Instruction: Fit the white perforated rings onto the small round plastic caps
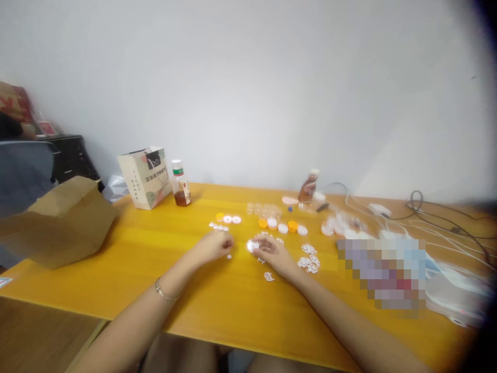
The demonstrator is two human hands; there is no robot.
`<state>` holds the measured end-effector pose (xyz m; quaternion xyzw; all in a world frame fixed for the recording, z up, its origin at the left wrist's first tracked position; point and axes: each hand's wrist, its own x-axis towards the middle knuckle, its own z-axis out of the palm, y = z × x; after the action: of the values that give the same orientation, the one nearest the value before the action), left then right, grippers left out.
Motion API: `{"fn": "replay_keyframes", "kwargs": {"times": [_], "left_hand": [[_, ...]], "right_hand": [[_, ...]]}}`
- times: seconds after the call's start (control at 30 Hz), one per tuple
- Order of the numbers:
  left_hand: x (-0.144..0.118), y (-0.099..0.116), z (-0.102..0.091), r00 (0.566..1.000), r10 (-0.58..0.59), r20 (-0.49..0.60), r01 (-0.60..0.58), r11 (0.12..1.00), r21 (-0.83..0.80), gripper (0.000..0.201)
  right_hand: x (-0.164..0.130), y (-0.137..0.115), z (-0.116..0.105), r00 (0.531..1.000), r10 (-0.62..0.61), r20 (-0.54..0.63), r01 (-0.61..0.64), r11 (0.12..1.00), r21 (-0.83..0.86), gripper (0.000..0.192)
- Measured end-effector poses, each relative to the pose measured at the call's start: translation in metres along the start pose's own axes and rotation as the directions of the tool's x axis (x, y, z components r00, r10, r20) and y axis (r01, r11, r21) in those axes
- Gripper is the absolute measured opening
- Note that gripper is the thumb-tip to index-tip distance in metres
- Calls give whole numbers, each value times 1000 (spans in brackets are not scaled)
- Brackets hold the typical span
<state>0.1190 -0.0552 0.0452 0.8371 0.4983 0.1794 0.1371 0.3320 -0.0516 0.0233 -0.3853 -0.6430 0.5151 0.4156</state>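
Bare forearms (134,316), two, above a yellow table (155,243). Left hand (214,245): fingers curled (whether they hold anything, cannot tell); small white disc (229,256) lies just beside. Right hand (271,253): pinches a white round piece (251,245); white cut-outs (308,262) lie to its right.

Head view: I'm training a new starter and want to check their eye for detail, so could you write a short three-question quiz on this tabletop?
1. Multiple choice: as seen here, the printed bag stands on which side of the green-banded bottle?
A) left
B) right

2. True or false: the right hand has a round white piece at its fingertips.

3. Short answer: which of the person's wrists wears the bracelet?

Key: 1. A; 2. true; 3. left.
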Motion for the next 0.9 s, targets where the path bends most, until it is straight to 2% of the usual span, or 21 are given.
{"fn": "replay_keyframes", "kwargs": {"times": [0.1, 0.23, 0.47, 0.67, 0.9], "left_hand": [[2, 5, 2, 997, 18, -80, -24, 997, -69, 18], [4, 13, 9, 980, 108, -170, -134, 980, -146, 18], [3, 21, 17, 943, 210, -259, -256, 954, -157, 18], [3, 19, 19, 902, 343, -262, -363, 931, -34, 25], [4, 12, 19, 860, 446, -249, -426, 895, 131, 26]], "right_hand": [[1, 2, 1, 999, -21, 39, 20, 1000, 19, 29], [2, 4, 1, 995, -53, 81, 51, 998, 27, 31], [1, 5, 0, 985, -48, 168, 37, 997, 67, 34], [-2, -1, 0, 989, -19, 147, 4, 995, 97, 35], [-4, -5, 1, 986, 27, 164, -52, 987, 149, 37]]}}
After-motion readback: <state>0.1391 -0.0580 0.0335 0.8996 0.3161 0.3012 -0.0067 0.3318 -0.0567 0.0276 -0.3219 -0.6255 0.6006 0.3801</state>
